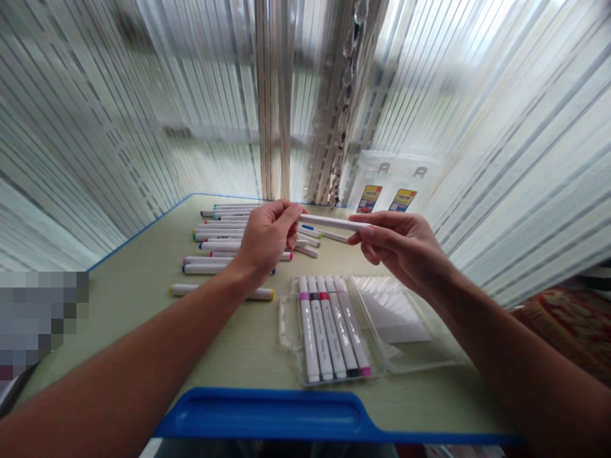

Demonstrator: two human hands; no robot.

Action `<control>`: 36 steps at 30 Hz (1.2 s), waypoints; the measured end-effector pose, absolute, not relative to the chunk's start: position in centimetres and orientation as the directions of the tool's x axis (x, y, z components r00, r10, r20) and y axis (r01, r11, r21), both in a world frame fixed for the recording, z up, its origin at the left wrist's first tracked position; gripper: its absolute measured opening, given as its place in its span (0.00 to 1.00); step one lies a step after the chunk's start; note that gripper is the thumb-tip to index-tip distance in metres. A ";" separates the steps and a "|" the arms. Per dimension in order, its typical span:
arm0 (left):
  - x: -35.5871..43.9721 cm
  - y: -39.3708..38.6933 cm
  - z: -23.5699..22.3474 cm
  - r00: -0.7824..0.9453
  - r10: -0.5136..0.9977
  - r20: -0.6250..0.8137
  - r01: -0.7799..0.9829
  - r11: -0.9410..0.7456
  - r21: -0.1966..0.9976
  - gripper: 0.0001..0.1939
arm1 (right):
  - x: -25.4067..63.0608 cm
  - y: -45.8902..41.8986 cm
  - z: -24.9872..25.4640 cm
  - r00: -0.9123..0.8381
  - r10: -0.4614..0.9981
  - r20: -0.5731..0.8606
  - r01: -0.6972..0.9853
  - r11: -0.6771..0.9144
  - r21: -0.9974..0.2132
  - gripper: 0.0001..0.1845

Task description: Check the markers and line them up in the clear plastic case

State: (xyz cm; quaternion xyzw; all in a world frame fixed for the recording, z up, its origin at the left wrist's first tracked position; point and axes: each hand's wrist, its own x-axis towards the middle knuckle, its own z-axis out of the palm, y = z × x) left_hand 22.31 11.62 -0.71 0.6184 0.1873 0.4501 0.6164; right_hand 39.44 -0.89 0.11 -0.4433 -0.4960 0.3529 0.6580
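Observation:
A white marker (329, 221) is stretched between my two hands above the table. My left hand (274, 232) is closed round its left end, and my right hand (398, 238) pinches the other end between thumb and fingers. Below, an open clear plastic case (286, 324) holds several white markers (329, 331) side by side, with purple, black, red and pink marks. Loose white markers (214, 245) with coloured ends lie in a spread behind and left of my left hand, which partly hides them. One with yellow ends (260, 294) lies nearest me.
The case's clear lid (415, 362) lies folded out to the right, with a white sheet in it. Another clear case (401, 172) with two labels stands at the back right. A blue tray edge (267, 413) runs along the table's front. Striped string curtains (214, 95) hang behind.

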 end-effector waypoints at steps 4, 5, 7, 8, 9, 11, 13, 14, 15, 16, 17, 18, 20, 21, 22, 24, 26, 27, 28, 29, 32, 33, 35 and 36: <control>22.4 11.8 -1.0 0.514 0.782 0.353 -0.331 -0.199 0.922 0.09 | 39.6 -0.8 0.2 0.296 0.898 0.327 -0.051 0.356 -0.933 0.06; 22.4 11.8 -1.0 0.516 0.777 0.361 -0.340 -0.202 0.919 0.09 | 39.6 -0.8 0.3 0.306 0.896 0.321 -0.058 0.354 -0.933 0.06; 22.4 11.9 -1.1 0.517 0.769 0.376 -0.352 -0.209 0.912 0.10 | 39.8 -0.7 0.3 0.329 0.893 0.308 -0.068 0.348 -0.935 0.07; 22.4 11.9 -1.1 0.516 0.767 0.382 -0.355 -0.215 0.910 0.11 | 39.9 -0.7 0.3 0.343 0.889 0.302 -0.072 0.346 -0.935 0.07; 22.4 11.9 -1.1 0.514 0.764 0.390 -0.356 -0.223 0.907 0.11 | 39.9 -0.7 0.3 0.358 0.885 0.297 -0.078 0.345 -0.935 0.07; 22.3 11.7 -1.1 0.517 0.754 0.404 -0.358 -0.237 0.903 0.11 | 40.1 -0.6 0.3 0.390 0.874 0.289 -0.087 0.347 -0.934 0.07; 22.3 11.6 -1.0 0.529 0.741 0.415 -0.362 -0.245 0.899 0.11 | 40.2 -0.4 0.3 0.420 0.862 0.283 -0.098 0.353 -0.931 0.07; 22.3 11.5 -0.9 0.537 0.733 0.416 -0.363 -0.244 0.899 0.11 | 40.3 -0.4 0.3 0.433 0.857 0.279 -0.103 0.354 -0.929 0.07; 22.2 11.4 -0.9 0.546 0.727 0.416 -0.365 -0.241 0.899 0.11 | 40.3 -0.3 0.3 0.447 0.852 0.274 -0.108 0.356 -0.928 0.07; 22.2 11.3 -0.9 0.556 0.721 0.414 -0.368 -0.233 0.900 0.11 | 40.4 -0.3 0.3 0.459 0.847 0.268 -0.113 0.355 -0.928 0.07; 22.2 11.3 -0.8 0.567 0.714 0.410 -0.371 -0.222 0.902 0.12 | 40.4 -0.2 0.3 0.470 0.843 0.262 -0.116 0.353 -0.928 0.07; 22.1 11.2 -0.8 0.579 0.708 0.403 -0.372 -0.210 0.904 0.12 | 40.4 -0.2 0.3 0.479 0.840 0.256 -0.119 0.351 -0.929 0.07; 22.0 11.0 -0.8 0.600 0.698 0.391 -0.368 -0.193 0.909 0.13 | 40.5 -0.1 0.3 0.492 0.835 0.247 -0.120 0.346 -0.931 0.08; 22.0 10.9 -0.7 0.608 0.692 0.388 -0.362 -0.192 0.912 0.13 | 40.5 -0.1 0.3 0.498 0.832 0.245 -0.119 0.346 -0.931 0.08; 22.0 10.8 -0.7 0.613 0.688 0.389 -0.356 -0.198 0.913 0.14 | 40.5 0.0 0.3 0.505 0.827 0.245 -0.119 0.347 -0.930 0.08; 21.9 10.6 -0.6 0.616 0.675 0.407 -0.351 -0.227 0.908 0.14 | 40.5 0.0 0.3 0.519 0.819 0.245 -0.117 0.352 -0.929 0.08; 21.9 10.4 -0.5 0.615 0.657 0.437 -0.349 -0.271 0.897 0.14 | 40.5 0.1 0.3 0.534 0.810 0.244 -0.117 0.357 -0.927 0.07; 21.9 10.3 -0.5 0.613 0.647 0.452 -0.345 -0.295 0.891 0.14 | 40.6 0.1 0.3 0.540 0.806 0.243 -0.116 0.358 -0.926 0.07; 21.9 10.3 -0.5 0.613 0.639 0.464 -0.339 -0.318 0.885 0.14 | 40.6 0.1 0.3 0.544 0.803 0.244 -0.115 0.359 -0.926 0.07; 21.9 10.2 -0.5 0.614 0.633 0.471 -0.330 -0.337 0.882 0.14 | 40.6 0.1 0.3 0.548 0.799 0.246 -0.110 0.361 -0.926 0.07; 21.9 10.2 -0.5 0.611 0.637 0.470 -0.299 -0.364 0.882 0.15 | 40.6 0.1 0.3 0.551 0.792 0.263 -0.081 0.364 -0.928 0.05; 21.9 10.2 -0.5 0.606 0.644 0.466 -0.288 -0.368 0.884 0.15 | 40.6 0.1 0.3 0.547 0.793 0.268 -0.068 0.361 -0.930 0.05; 21.9 10.3 -0.5 0.596 0.661 0.456 -0.265 -0.375 0.889 0.15 | 40.5 0.0 0.3 0.538 0.797 0.275 -0.039 0.349 -0.936 0.03; 21.9 10.3 -0.6 0.591 0.667 0.453 -0.257 -0.377 0.890 0.14 | 40.5 -0.1 0.3 0.532 0.800 0.279 -0.019 0.340 -0.940 0.02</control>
